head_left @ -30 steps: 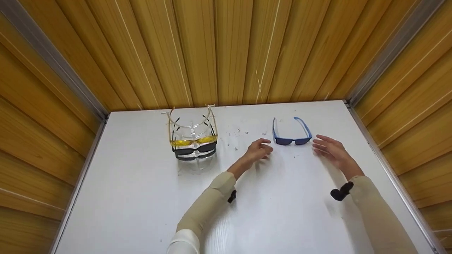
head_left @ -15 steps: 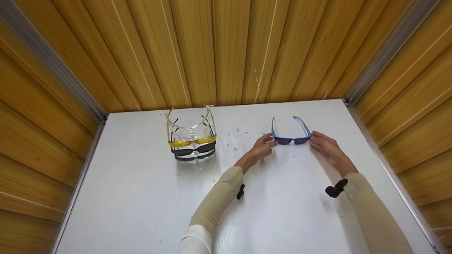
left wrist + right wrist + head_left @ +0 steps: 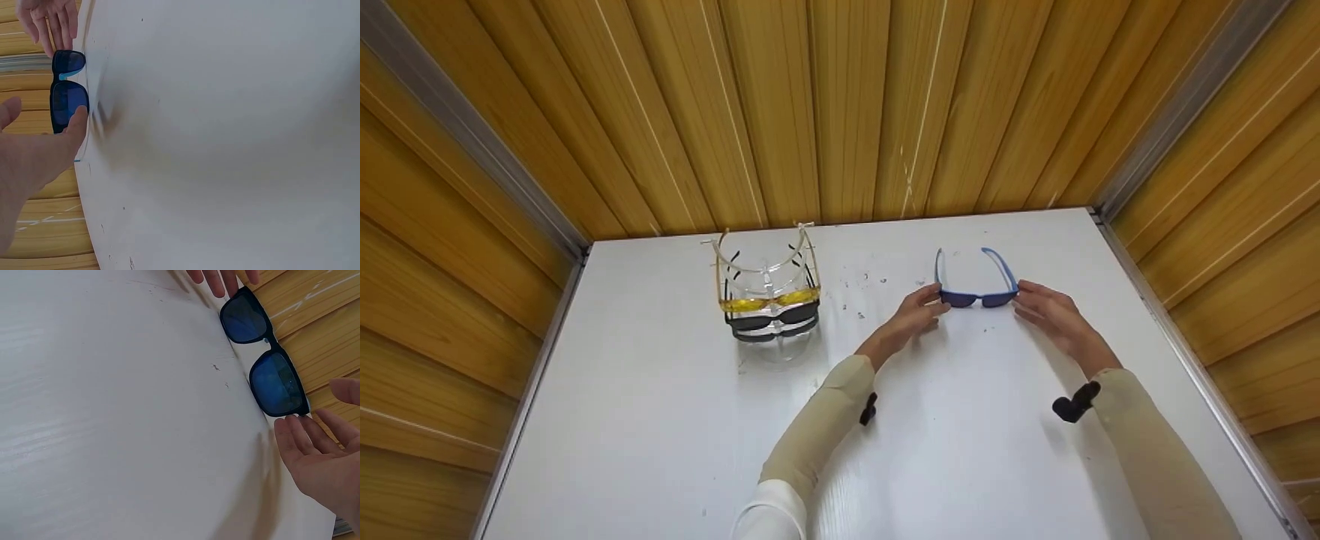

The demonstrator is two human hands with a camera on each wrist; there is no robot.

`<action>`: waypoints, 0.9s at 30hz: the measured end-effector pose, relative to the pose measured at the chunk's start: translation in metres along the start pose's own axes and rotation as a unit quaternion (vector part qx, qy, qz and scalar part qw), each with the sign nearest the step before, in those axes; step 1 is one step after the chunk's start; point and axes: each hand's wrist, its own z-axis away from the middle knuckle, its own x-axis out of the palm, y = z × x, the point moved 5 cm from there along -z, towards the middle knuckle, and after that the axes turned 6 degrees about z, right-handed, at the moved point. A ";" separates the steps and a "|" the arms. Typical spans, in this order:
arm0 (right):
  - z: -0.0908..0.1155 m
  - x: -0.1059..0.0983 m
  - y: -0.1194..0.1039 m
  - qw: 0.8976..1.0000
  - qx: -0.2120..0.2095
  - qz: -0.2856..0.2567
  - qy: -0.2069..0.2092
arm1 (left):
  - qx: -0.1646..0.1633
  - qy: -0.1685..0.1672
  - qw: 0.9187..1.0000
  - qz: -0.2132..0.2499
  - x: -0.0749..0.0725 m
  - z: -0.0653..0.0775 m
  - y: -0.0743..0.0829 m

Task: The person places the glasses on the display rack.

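Blue-framed sunglasses (image 3: 978, 299) with dark lenses lie on the white table, temples unfolded toward the back wall. My left hand (image 3: 911, 315) pinches their left front corner; in the left wrist view its thumb (image 3: 79, 121) overlaps the near lens. At the right corner is my right hand (image 3: 1054, 315), its fairly straight fingertips (image 3: 289, 419) touching the frame's end. The right thumb (image 3: 344, 391) stands apart from the frame. In the right wrist view both blue-tinted lenses (image 3: 275, 382) face the camera.
A clear display stand (image 3: 769, 281) to the left carries yellow-lensed glasses (image 3: 769, 302) above black sunglasses (image 3: 775, 321) and another dark pair (image 3: 775, 334). Wood-look panels (image 3: 847, 112) rise behind and beside the table (image 3: 645, 420). Small marks (image 3: 861, 316) dot its surface.
Both hands have closed in from either side of the blue sunglasses to their front corners. Over the last half second they have hardly moved. The stand stays where it was.
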 end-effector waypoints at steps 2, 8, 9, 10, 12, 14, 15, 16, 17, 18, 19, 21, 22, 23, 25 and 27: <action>0.001 0.001 0.000 1.000 0.003 -0.004 -0.002 | -0.002 -0.001 1.000 -0.002 -0.002 0.003 0.000; 0.003 0.007 0.001 1.000 0.004 -0.012 -0.017 | -0.005 -0.013 1.000 -0.005 -0.010 0.013 0.001; 0.004 0.008 0.001 1.000 0.003 -0.012 -0.020 | -0.004 -0.014 1.000 -0.004 -0.012 0.014 0.001; 0.004 0.010 0.000 1.000 0.003 -0.011 -0.023 | -0.004 -0.015 1.000 -0.004 -0.014 0.016 0.001; 0.003 0.015 0.000 1.000 0.000 -0.005 -0.029 | -0.003 -0.016 1.000 -0.006 -0.018 0.020 0.002; 0.002 0.020 -0.001 0.999 -0.004 -0.004 -0.036 | -0.001 -0.016 1.000 -0.002 -0.024 0.026 0.002; 0.001 0.023 -0.001 0.999 -0.006 0.000 -0.040 | -0.001 -0.016 1.000 -0.002 -0.028 0.029 0.002; 0.001 0.027 -0.002 0.999 -0.008 0.004 -0.046 | -0.001 -0.016 1.000 -0.001 -0.031 0.033 0.002; 0.000 0.031 -0.002 0.999 -0.009 0.005 -0.051 | 0.000 -0.015 1.000 0.002 -0.035 0.036 0.002; 0.000 0.035 -0.002 0.998 -0.011 0.008 -0.056 | 0.001 -0.012 1.000 0.006 -0.039 0.039 0.001; -0.001 0.039 -0.002 0.998 -0.012 0.007 -0.060 | 0.002 -0.008 1.000 0.009 -0.043 0.043 0.000; -0.002 0.047 -0.002 0.997 -0.013 0.016 -0.072 | 0.001 -0.002 1.000 0.010 -0.051 0.051 -0.001; -0.002 0.051 -0.002 0.997 -0.012 0.015 -0.076 | 0.002 0.002 1.000 0.011 -0.055 0.054 -0.001; -0.002 0.055 -0.002 0.997 -0.012 0.012 -0.077 | 0.003 0.005 1.000 0.012 -0.059 0.058 -0.001; -0.002 0.063 -0.002 0.996 -0.010 0.007 -0.085 | 0.005 0.004 1.000 0.009 -0.065 0.066 -0.001; 0.000 0.071 -0.002 0.995 -0.006 0.008 -0.096 | 0.008 -0.003 1.000 0.003 -0.072 0.076 -0.002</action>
